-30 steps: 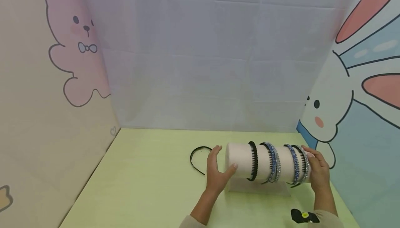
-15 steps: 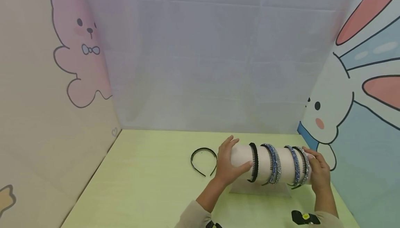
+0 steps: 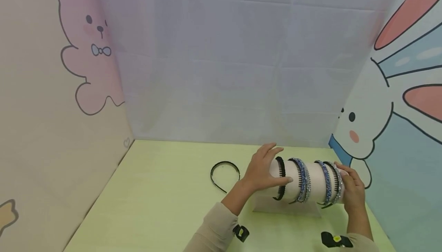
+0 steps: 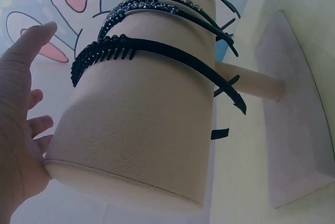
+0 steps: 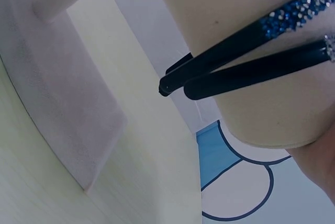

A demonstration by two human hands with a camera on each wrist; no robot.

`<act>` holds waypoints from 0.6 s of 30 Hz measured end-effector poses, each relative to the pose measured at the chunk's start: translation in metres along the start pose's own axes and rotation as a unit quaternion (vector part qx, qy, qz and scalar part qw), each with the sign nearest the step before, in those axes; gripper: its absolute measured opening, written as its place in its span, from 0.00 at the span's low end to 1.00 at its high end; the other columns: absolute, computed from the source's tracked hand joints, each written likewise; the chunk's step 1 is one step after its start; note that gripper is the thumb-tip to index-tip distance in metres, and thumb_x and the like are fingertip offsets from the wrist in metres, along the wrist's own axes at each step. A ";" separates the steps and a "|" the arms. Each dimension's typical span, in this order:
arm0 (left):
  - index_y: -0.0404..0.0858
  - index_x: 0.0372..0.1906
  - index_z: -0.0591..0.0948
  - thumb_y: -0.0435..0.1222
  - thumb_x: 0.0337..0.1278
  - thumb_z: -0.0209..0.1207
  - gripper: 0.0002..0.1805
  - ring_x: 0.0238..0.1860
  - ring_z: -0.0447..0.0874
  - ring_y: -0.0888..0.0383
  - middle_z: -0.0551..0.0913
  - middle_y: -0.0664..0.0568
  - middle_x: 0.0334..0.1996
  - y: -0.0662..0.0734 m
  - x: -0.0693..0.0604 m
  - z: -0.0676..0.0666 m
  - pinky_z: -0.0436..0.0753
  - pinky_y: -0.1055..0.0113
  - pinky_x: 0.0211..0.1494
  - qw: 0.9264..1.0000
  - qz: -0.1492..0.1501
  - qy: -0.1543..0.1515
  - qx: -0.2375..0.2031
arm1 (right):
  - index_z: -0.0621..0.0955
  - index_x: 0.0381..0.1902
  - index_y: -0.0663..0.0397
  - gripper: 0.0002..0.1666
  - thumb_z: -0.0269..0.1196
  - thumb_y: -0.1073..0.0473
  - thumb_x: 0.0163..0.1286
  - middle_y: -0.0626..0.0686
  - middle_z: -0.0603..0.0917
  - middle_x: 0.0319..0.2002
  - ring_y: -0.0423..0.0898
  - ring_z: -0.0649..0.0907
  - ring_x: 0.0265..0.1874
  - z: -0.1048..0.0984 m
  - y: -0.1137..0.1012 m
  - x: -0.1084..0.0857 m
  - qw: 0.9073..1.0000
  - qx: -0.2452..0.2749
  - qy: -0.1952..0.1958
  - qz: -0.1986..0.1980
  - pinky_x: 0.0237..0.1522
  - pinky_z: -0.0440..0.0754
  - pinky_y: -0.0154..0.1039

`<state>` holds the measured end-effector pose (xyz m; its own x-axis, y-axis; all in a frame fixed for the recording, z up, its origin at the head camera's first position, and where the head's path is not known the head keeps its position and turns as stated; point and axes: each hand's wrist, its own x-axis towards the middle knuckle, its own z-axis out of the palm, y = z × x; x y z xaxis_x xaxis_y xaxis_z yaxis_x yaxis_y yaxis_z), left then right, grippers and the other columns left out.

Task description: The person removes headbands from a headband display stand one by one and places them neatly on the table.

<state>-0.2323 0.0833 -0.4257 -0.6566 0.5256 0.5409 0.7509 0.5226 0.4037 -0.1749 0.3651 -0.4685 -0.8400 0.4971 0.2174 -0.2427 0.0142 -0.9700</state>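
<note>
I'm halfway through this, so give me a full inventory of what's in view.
Roller: one, white, lying above the base
Post: one, beige, between roller and base
Base: one, whitish, on the table
Black headband: one, black, around roller's left part
Blue headbands: two, blue, around roller's middle and right
Silver headbands: two, silver, each beside a blue one
Loose headband: one, black, on table, left of roller
Table: one, yellow-green, underneath
Sheet: one, pale grey, behind
Animal print: one, pink, left
Rabbit print: one, white, right
Sleeves: two, beige, bottom edge
Left hand: one, beside roller's left end
Right hand: one, holding roller's right end
</note>
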 end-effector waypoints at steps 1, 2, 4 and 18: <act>0.48 0.68 0.63 0.62 0.40 0.64 0.47 0.67 0.55 0.57 0.58 0.52 0.68 0.000 0.001 0.000 0.63 0.53 0.62 1.000 -0.007 -0.018 0.009 | 0.79 0.51 0.58 0.15 0.53 0.58 0.72 0.35 0.81 0.44 0.36 0.74 0.48 0.000 0.000 0.000 1.000 -0.001 0.000 0.002 0.43 0.68 0.23; 0.49 0.69 0.62 0.63 0.40 0.63 0.49 0.67 0.55 0.57 0.58 0.52 0.68 0.000 0.003 0.000 0.64 0.53 0.62 0.999 -0.014 -0.036 0.018 | 0.79 0.51 0.58 0.15 0.53 0.58 0.71 0.34 0.81 0.44 0.35 0.74 0.48 0.000 -0.001 0.000 1.000 -0.002 0.000 0.004 0.43 0.68 0.23; 0.50 0.70 0.60 0.66 0.38 0.62 0.51 0.67 0.56 0.57 0.58 0.52 0.68 0.001 0.004 0.000 0.65 0.54 0.61 0.996 -0.029 -0.069 0.041 | 0.79 0.51 0.58 0.16 0.53 0.58 0.71 0.34 0.81 0.44 0.36 0.74 0.48 0.001 -0.001 0.000 1.000 -0.004 0.000 0.003 0.43 0.68 0.23; 0.52 0.73 0.51 0.74 0.21 0.61 0.66 0.66 0.57 0.58 0.55 0.56 0.69 0.003 0.008 0.004 0.63 0.59 0.60 0.974 -0.044 -0.162 0.155 | 0.80 0.50 0.59 0.16 0.53 0.57 0.71 0.37 0.81 0.46 0.37 0.75 0.48 0.002 0.004 0.002 1.000 -0.009 0.003 -0.002 0.43 0.69 0.23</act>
<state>-0.2353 0.0917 -0.4232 -0.7431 0.6275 0.2324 0.6663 0.7262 0.1696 -0.1782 0.3641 -0.4713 -0.8361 0.5020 0.2211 -0.2376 0.0318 -0.9708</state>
